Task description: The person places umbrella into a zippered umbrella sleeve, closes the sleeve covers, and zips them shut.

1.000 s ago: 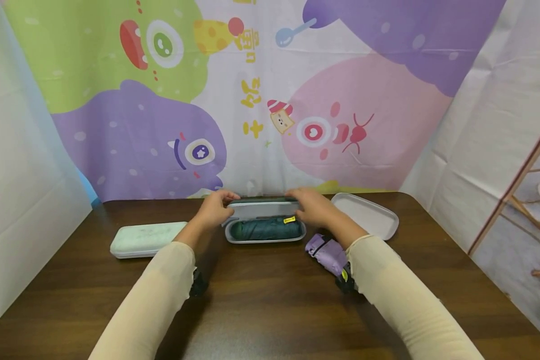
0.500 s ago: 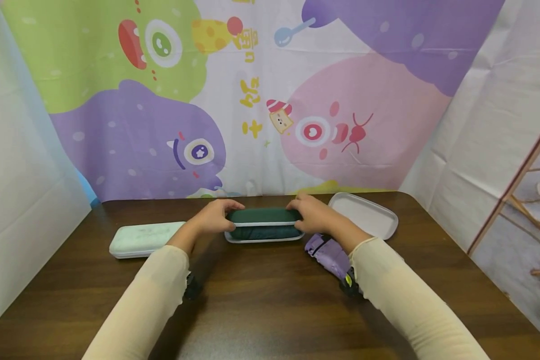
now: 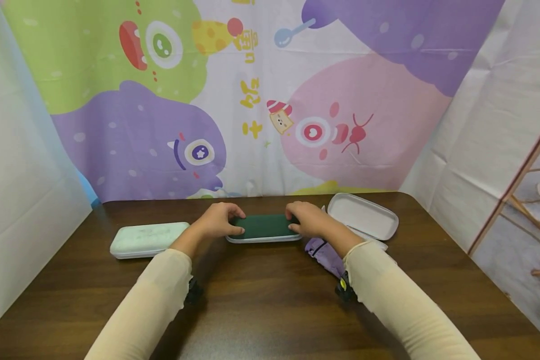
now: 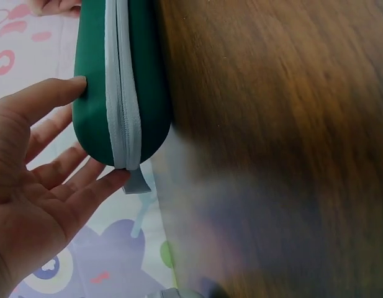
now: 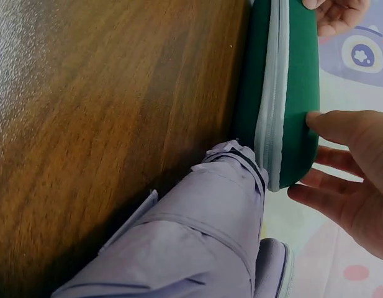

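Green case [image 4: 121,93] is resting on the brown table [image 3: 270,310], toward the back, lid [image 3: 264,225] lowered | left hand [image 3: 217,220] is standing wide at its left end, thumb touching the lid | right hand [image 3: 309,218] is standing wide at its right end, thumb likewise touching | purple umbrella [image 3: 326,256] is lying near that end; mint case [image 3: 148,239] is lying left

Umbrella [image 3: 326,256] crowds green case [image 3: 265,227] at right, front free.
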{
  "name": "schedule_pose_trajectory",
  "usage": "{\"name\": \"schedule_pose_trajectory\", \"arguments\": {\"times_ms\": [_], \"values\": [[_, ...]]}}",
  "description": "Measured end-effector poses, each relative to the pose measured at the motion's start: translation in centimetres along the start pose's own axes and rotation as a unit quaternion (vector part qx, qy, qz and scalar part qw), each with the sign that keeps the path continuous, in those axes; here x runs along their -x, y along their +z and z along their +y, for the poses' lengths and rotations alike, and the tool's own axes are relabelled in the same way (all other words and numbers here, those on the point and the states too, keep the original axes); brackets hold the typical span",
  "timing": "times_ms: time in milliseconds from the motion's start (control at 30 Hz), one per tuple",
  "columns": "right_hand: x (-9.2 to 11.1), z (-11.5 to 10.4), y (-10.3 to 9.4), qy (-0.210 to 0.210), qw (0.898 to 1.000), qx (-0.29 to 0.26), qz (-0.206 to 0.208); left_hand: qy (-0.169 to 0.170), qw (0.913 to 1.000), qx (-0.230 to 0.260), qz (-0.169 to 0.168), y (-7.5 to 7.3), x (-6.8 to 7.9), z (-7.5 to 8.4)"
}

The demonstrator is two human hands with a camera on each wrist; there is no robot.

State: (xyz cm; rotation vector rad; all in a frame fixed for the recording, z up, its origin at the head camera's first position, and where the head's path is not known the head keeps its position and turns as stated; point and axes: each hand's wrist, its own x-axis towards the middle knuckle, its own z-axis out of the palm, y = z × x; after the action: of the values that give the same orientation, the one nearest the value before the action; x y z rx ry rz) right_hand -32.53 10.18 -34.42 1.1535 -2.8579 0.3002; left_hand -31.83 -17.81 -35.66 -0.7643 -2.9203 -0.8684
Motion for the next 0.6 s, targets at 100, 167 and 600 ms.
{"name": "schedule_pose_trajectory", "arguments": {"times_ms": [100,167,600], "values": [[-0.1,0.2,0.1,-0.002,1.000,-0.008,0.010,-0.002,1.0000,-0.001,0.000,0.0,0.1,0.1],[-0.3,0.4,0.2,0.005,1.000,-0.020,0.004,-0.003,1.0000,0.000,-0.001,0.0,0.1,0.2],[-0.5,0.9,0.5,0.026,0.998,-0.054,-0.025,-0.167,0.9827,0.066,0.048,0.3,1.2,0.6]]}}
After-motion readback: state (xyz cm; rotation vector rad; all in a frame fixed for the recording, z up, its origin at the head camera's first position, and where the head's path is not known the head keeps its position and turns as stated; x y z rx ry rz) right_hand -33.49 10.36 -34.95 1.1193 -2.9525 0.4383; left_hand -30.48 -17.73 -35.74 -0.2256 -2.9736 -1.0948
